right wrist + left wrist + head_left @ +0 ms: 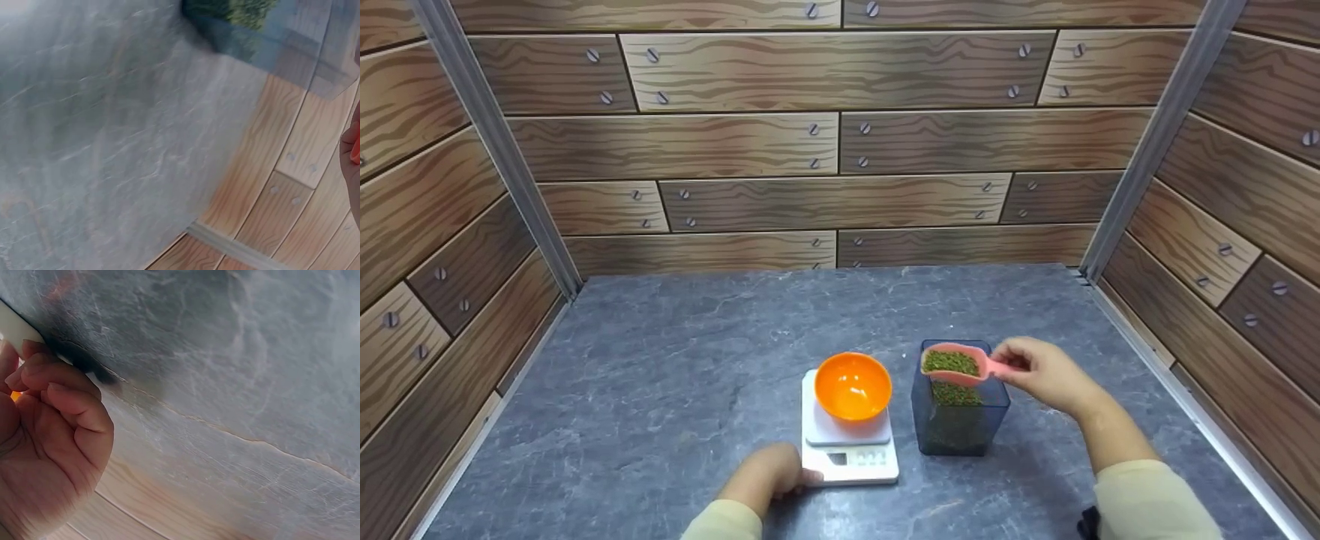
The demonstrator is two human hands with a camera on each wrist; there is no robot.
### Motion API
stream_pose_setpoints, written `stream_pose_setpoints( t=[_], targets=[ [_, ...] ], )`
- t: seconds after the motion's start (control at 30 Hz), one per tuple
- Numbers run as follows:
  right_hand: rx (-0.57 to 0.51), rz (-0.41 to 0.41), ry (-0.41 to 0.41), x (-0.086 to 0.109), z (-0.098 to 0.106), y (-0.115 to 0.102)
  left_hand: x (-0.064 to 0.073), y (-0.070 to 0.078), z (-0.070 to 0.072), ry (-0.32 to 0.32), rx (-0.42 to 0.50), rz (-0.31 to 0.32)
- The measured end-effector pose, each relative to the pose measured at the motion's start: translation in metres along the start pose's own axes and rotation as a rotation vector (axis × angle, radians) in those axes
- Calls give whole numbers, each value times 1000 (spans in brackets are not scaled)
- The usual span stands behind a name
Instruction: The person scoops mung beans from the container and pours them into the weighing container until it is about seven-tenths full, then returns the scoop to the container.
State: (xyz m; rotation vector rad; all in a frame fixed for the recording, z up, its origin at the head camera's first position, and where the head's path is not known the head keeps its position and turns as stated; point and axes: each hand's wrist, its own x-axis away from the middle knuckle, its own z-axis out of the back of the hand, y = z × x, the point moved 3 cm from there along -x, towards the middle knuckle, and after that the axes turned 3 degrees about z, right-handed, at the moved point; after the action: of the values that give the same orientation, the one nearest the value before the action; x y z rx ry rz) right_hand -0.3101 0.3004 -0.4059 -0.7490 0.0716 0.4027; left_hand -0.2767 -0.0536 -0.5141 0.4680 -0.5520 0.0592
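My right hand (1046, 373) pinches the handle of a pink scoop (988, 367), which is heaped with small green granules (951, 363). The scoop is over the mouth of a tall, clear bluish container (960, 435), with more green granules inside. Left of it, an orange bowl (853, 386) sits on the platform of a white kitchen scale (851, 465). At the scale's front left corner, my left hand (771, 469) holds the edge with its thumb on top. Its curled fingers (84, 402) show in the left wrist view; the scoop is mostly cut off in the right wrist view.
A grey marbled tabletop (660, 375) bears everything. Wood-patterned panels (840, 142) enclose it at the back and both sides, with metal posts at the corners. A small dark object (1087, 523) shows beside the right sleeve.
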Motion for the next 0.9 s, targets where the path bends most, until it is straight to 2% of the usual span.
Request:
stream_pose_setpoints(
  t=[0.17, 0.4, 0.67, 0.9],
  targets=[
    [26, 50, -6, -14, -12, -18, 0, 0, 1, 6, 10, 2],
    [38, 50, -33, -26, -33, -34, 2, 3, 0, 22, 29, 9],
    [166, 105, -38, -35, -52, -41, 2, 1, 0, 41, 34, 11],
    [206, 116, -71, -41, -60, -44, 1, -1, 0, 56, 38, 27]
  ],
)
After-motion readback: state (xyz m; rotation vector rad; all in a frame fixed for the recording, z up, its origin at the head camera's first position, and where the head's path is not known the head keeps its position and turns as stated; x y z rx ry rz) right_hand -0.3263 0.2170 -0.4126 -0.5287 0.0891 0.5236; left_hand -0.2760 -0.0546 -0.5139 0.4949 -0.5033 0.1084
